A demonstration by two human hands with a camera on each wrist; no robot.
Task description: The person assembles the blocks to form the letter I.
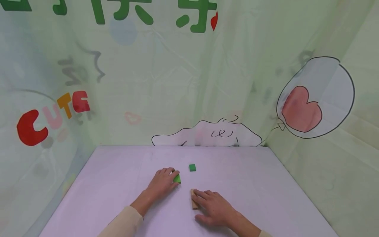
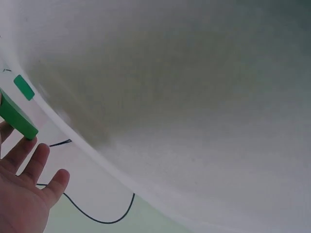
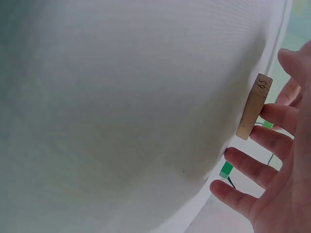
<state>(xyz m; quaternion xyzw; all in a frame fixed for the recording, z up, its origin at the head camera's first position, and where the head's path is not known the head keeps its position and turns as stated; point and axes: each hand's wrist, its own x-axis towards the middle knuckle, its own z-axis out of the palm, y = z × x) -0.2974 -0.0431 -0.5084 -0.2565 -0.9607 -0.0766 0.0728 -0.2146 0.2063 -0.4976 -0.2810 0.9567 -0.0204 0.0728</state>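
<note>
My left hand (image 1: 162,182) holds a bright green block (image 1: 177,179) left of the table's middle, index finger at its far side and thumb at its near side. In the left wrist view, other fingers of the hand (image 2: 24,199) spread below this green block (image 2: 18,119). Nearer the front, my right hand (image 1: 214,207) touches a flat wooden block (image 1: 194,204) with its fingertips, the thumb apart from it. The right wrist view shows the wooden block (image 3: 253,108) marked "65" on one end, against extended fingers of the hand (image 3: 286,160).
Beyond both hands a small darker green block (image 1: 192,168) lies on the white table (image 1: 237,174). A pale printed curtain (image 1: 165,82) with letters, a balloon and drawings closes off the back and both sides.
</note>
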